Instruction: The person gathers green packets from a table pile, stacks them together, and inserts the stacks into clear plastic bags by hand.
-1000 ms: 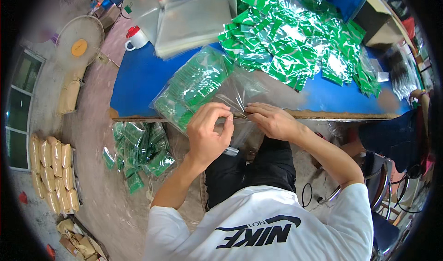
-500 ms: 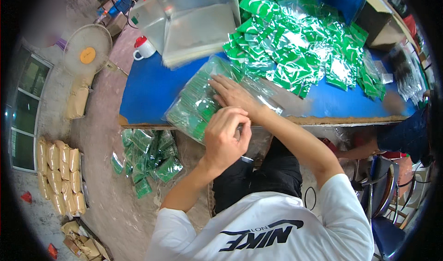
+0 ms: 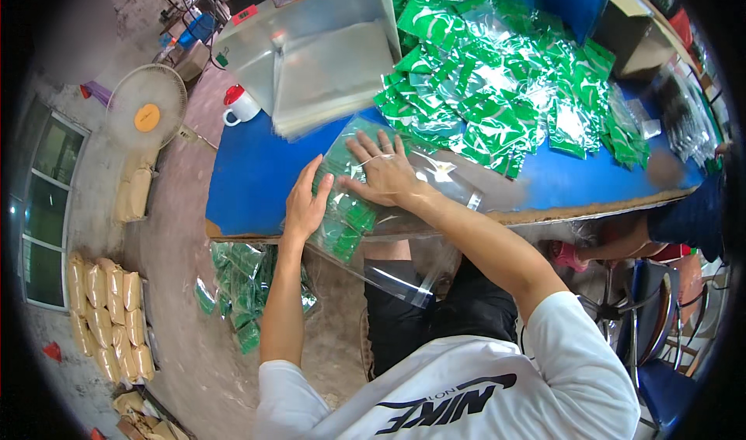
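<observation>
A clear plastic bag (image 3: 351, 207) filled with small green packets lies on the blue table (image 3: 249, 179) at its near edge, its open end hanging over the edge toward my lap. My left hand (image 3: 305, 204) lies flat on the bag's left side with fingers spread. My right hand (image 3: 382, 172) presses flat on top of the bag, fingers apart, with a rubber band around the fingers. Behind them a large heap of green packets (image 3: 505, 98) covers the table.
A stack of clear empty bags (image 3: 326, 75) and a white mug with a red lid (image 3: 239, 106) sit at the table's far left. Filled bags of green packets (image 3: 245, 284) lie on the floor, by tan sacks (image 3: 105, 316) and a fan (image 3: 146, 113). Another person (image 3: 684, 214) is at right.
The bag has been laid down on the table. Both hands moved from gripping its mouth near the table edge to lying flat on it.
</observation>
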{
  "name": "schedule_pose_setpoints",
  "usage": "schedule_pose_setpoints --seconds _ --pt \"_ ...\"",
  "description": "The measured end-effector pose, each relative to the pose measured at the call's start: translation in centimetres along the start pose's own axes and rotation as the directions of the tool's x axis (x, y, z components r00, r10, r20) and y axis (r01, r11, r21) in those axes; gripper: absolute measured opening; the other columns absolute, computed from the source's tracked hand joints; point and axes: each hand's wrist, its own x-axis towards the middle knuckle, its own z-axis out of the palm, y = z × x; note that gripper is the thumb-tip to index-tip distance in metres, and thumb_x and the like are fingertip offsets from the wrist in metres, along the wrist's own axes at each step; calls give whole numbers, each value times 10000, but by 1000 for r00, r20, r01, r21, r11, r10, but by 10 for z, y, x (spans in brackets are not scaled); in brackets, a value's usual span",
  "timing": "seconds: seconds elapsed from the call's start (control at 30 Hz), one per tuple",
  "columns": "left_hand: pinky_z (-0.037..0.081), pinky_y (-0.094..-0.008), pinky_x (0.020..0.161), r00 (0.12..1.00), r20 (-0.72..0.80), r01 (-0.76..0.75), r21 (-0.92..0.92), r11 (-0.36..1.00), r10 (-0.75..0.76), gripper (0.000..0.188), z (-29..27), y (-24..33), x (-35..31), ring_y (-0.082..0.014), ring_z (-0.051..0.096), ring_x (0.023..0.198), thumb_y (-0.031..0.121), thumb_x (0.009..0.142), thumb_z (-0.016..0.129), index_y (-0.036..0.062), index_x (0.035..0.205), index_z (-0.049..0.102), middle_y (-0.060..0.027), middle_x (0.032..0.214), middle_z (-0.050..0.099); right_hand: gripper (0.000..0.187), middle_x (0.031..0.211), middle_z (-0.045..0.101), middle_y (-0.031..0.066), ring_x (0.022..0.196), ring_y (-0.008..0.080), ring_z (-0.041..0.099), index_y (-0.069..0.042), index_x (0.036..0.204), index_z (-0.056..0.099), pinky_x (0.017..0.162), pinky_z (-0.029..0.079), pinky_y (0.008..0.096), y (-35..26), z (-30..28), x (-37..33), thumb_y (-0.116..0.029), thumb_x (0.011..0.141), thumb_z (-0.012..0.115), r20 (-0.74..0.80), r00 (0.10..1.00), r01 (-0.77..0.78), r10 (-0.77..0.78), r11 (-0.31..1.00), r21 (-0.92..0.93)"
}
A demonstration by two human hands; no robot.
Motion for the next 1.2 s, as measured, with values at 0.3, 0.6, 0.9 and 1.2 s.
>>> schedule_pose_setpoints --seconds 0.3,0.6,0.9,1.2 --pt "402 -392 1083 1000 -17 -7 42 999 8 525 -1 3 -5 -348 528 1295 334 971 616 19 1383 534 -194 1405 547 784 1504 356 301 1417 480 297 45 1459 377 1160 211 600 -7 -11 -56 -526 942 522 -160 981 110 -106 994 16" --pt "339 -381 1141 953 301 170 -462 870 -26 728 -30 -17 8 -274 421 1397 191 889 741 4 1495 383 -164 1519 433 591 1387 472 277 1360 432 375 47 1343 514 1138 244 598 -30 -33 -131 -396 953 543 -116 973 185 -198 976 -112" --pt "265 -364 1194 894 449 180 -351 919 -4 1042 -45 -7 6 -244 348 1436 20 634 886 10 1520 337 -132 1543 387 553 1386 480 271 1350 406 412 66 1363 462 1138 295 545 -30 -26 -138 -284 949 574 -78 956 287 -282 956 64" --pt "239 -428 1198 812 582 -97 64 993 42 948 -46 21 23 -329 287 1475 270 722 862 113 1523 380 -172 1605 288 597 1466 425 237 1382 404 391 50 1406 426 1137 305 530 -43 -25 -134 -211 899 600 -71 928 372 -366 919 132"
